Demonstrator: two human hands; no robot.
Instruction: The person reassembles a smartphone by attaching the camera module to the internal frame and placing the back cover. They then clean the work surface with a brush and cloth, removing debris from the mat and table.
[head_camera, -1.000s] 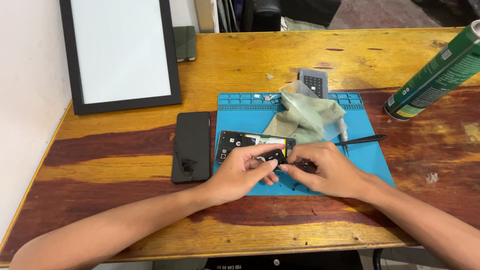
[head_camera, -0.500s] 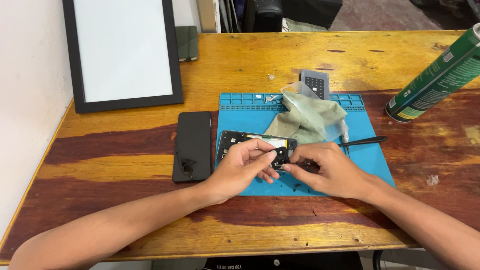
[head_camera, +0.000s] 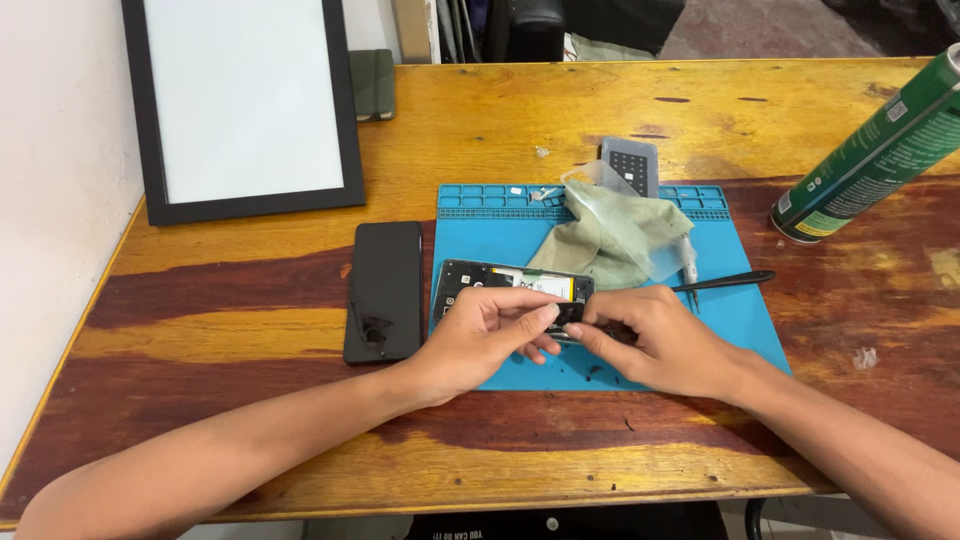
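An opened phone body (head_camera: 500, 282) lies on a blue repair mat (head_camera: 500, 215), its insides and a pale battery label showing. My left hand (head_camera: 490, 335) rests over its near edge, fingers curled and pinching at the phone's right end. My right hand (head_camera: 655, 335) meets it there, fingertips pressed against the same spot; what small part sits between them is hidden. A black pointed tool (head_camera: 725, 282) lies on the mat just beyond my right hand.
A black phone screen panel (head_camera: 385, 290) lies left of the mat. A crumpled greenish cloth (head_camera: 610, 235), a clear bag and a small grey keypad device (head_camera: 630, 163) sit at the mat's back. A green spray can (head_camera: 870, 150) lies at right; a black-framed white board (head_camera: 245, 100) at back left.
Both hands stay at the phone's right end; the fingers have shifted slightly. The view has drifted a little; nothing else moved.
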